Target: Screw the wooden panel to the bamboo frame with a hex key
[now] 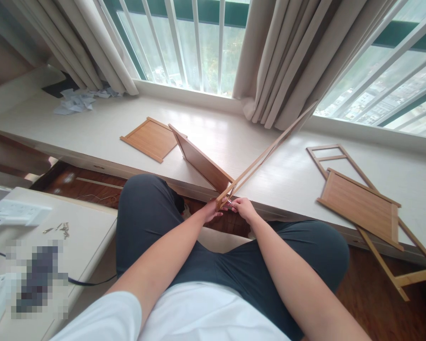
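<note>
My left hand (212, 211) is wrapped round the lower end of a long, narrow wooden frame (266, 154), which slants up to the right towards the curtain. Close beside it, my right hand (244, 208) is closed in a pinch on a small, thin metal piece (229, 202) at the frame's end; its exact kind is too small to tell. A wooden panel (202, 158) stands tilted on edge, its near end meeting the frame by my hands. Part of the left fingers is hidden behind the wood.
Another wooden panel (149, 138) lies flat on the white window ledge (92, 135). To the right, a panel (360, 206) rests on a second wooden frame (379, 255) that overhangs the edge. Small metal fasteners (64, 230) lie on the side table (92, 222). Crumpled paper (74, 101) sits far left.
</note>
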`<state>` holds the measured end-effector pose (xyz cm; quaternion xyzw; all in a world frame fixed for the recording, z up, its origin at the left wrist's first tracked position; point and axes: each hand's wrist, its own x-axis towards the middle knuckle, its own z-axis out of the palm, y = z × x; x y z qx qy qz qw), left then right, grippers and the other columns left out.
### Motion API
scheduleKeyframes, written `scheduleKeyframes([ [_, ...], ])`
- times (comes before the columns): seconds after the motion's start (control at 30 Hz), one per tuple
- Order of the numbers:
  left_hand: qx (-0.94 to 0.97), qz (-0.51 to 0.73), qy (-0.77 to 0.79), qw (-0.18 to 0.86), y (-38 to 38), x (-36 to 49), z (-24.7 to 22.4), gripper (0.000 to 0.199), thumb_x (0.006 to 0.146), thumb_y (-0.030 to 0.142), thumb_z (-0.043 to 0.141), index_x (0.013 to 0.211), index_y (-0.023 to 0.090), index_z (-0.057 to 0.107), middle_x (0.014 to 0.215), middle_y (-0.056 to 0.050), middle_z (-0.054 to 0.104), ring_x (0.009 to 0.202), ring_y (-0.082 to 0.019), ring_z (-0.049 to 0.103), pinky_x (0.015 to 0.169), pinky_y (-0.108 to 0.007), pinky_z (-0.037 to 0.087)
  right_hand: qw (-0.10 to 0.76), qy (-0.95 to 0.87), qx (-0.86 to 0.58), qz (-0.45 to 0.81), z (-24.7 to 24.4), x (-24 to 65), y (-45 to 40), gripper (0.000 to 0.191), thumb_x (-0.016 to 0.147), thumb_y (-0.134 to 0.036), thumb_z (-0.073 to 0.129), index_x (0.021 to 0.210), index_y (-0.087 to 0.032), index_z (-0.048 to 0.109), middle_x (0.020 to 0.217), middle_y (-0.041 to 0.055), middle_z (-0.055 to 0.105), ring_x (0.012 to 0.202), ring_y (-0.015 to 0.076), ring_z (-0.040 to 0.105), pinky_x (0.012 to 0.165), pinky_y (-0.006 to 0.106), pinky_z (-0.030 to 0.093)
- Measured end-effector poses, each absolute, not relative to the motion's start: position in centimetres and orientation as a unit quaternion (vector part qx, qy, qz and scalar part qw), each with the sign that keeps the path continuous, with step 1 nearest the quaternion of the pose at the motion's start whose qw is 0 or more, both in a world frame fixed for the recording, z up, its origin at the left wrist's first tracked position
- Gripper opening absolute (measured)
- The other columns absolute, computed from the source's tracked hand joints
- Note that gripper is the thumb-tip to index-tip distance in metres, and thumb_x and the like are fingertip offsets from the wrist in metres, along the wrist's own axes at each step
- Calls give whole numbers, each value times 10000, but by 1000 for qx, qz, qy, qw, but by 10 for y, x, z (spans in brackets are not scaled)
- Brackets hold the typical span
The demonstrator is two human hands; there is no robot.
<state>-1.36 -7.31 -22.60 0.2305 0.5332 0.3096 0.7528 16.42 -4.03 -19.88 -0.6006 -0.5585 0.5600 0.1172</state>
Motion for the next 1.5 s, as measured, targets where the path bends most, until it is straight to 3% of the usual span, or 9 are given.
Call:
scheduleKeyframes([
  [0.17, 209, 308, 531, 761, -73, -14, -221, 448, 809, 612, 757, 1019, 217, 738, 1240, -104, 721, 1044, -242, 647, 724, -285, 418, 100, -560, -606, 556, -202, 167, -39, 203, 913, -253, 635, 743, -163, 700, 664, 28, 712, 537, 116, 587, 564, 221, 440],
  [0.43, 201, 309, 529, 765, -73, -14, -218, 436, 810, 599, 771, 999, 208, 731, 1225, -100, 717, 1041, -226, 640, 739, -281, 405, 38, -551, -615, 562, -204, 172, -37, 493, 998, -444, 603, 587, -172, 621, 492, 18, 600, 435, 114, 510, 512, 241, 397],
  [1.1, 205, 305, 535, 761, -71, -13, -225, 448, 856, 598, 736, 1058, 198, 724, 1249, -103, 715, 1051, -230, 640, 758, -291, 399, 24, -433, -627, 647, -177, 161, -44, 470, 1104, -391, 404, 681, -194, 459, 534, -33, 487, 407, 85, 462, 448, 212, 334],
  [1.5, 209, 304, 536, 760, -72, -14, -222, 419, 875, 586, 716, 1031, 198, 735, 1256, -103, 715, 1033, -220, 653, 746, -282, 408, 19, -521, -607, 600, -195, 166, -38, 480, 1083, -447, 455, 690, -186, 544, 533, -15, 551, 430, 103, 489, 479, 232, 360],
])
